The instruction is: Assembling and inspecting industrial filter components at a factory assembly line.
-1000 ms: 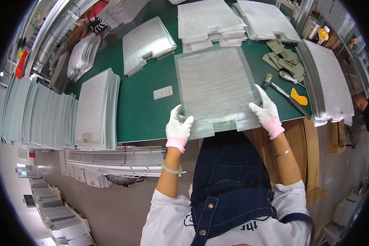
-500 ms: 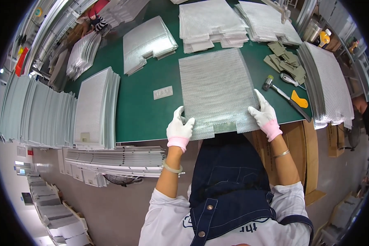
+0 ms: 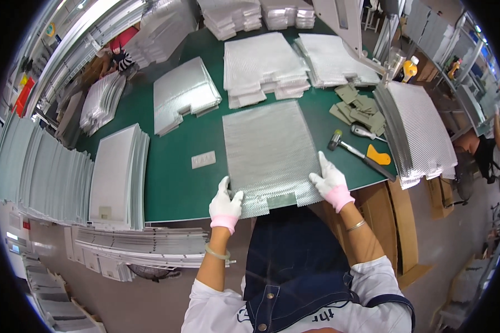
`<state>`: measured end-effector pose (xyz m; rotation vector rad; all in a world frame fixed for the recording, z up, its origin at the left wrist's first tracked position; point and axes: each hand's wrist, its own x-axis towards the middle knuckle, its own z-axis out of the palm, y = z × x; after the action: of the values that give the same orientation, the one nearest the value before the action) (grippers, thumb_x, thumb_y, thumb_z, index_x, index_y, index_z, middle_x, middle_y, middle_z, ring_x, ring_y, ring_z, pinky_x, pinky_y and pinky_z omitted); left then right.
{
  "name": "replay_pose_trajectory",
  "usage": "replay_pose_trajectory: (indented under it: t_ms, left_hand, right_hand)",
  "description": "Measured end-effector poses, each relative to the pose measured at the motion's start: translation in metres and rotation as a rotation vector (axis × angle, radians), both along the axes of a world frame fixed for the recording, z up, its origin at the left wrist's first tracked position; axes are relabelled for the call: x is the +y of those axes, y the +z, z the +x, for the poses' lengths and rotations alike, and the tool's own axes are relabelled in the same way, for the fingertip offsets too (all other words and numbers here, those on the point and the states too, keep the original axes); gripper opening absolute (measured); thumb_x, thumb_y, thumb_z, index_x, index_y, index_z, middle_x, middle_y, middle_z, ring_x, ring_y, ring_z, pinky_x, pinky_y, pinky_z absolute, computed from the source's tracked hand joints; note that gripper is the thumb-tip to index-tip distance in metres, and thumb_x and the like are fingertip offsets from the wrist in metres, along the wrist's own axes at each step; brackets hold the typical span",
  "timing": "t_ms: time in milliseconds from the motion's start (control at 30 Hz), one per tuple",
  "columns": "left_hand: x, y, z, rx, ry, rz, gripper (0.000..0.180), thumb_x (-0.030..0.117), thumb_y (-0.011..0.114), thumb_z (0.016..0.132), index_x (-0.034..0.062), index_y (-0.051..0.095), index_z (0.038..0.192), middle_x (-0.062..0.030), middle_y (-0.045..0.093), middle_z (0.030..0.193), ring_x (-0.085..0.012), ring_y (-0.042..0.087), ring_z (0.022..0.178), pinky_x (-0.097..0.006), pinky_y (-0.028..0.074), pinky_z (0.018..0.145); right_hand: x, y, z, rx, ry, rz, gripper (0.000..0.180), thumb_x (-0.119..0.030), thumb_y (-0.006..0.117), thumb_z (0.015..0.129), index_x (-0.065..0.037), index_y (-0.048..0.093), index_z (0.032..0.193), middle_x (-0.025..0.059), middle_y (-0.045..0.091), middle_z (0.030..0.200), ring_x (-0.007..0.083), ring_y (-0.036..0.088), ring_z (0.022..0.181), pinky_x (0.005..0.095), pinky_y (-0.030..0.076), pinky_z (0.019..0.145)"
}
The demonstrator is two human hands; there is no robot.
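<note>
Both gloved hands pinch the near edge of a silver mesh sheet (image 3: 269,152), left hand (image 3: 225,204) at its near-left corner, right hand (image 3: 330,182) at its near-right corner, fingers closed on it. Sheet lies flat on the green table (image 3: 175,180), near edge overhanging. Rubber mallet (image 3: 359,154) just right of it; stacks of mesh sheets (image 3: 264,66) beyond; framed panel stack (image 3: 116,177) left.

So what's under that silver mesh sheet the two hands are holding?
The mesh sheet lies flat on the green table, its near edge sticking out past the table's rim. The left hand and right hand grip its near corners. Whatever else lies beneath is covered.
</note>
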<state>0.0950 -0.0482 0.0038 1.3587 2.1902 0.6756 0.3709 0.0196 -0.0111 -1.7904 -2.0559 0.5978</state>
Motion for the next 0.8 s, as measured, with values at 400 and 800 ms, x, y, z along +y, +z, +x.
replay_pose_trajectory:
  t_ms: [400,800]
  left_hand:
    - [0.002,-0.01,-0.001,0.043,-0.051,0.022,0.058,0.027,0.062,0.078,0.0096,0.04,0.129,-0.0166,0.063,0.1,-0.0344,0.061,0.09,-0.041,0.047,0.08]
    - [0.004,0.002,-0.003,0.134,-0.102,-0.055,0.059,0.028,0.061,0.08,0.0053,0.039,0.13,-0.0213,0.059,0.109,-0.037,0.058,0.099,-0.042,0.045,0.086]
  right_hand:
    - [0.0,0.021,-0.005,0.021,-0.063,-0.126,0.07,-0.027,0.058,0.08,-0.005,0.028,0.139,0.0226,0.052,0.119,0.0346,0.052,0.108,0.0362,0.04,0.093]
    - [0.003,0.02,-0.009,-0.149,-0.006,-0.137,0.068,-0.034,0.053,0.084,-0.003,0.025,0.138,0.0216,0.052,0.114,0.0361,0.056,0.101,0.0409,0.046,0.086]
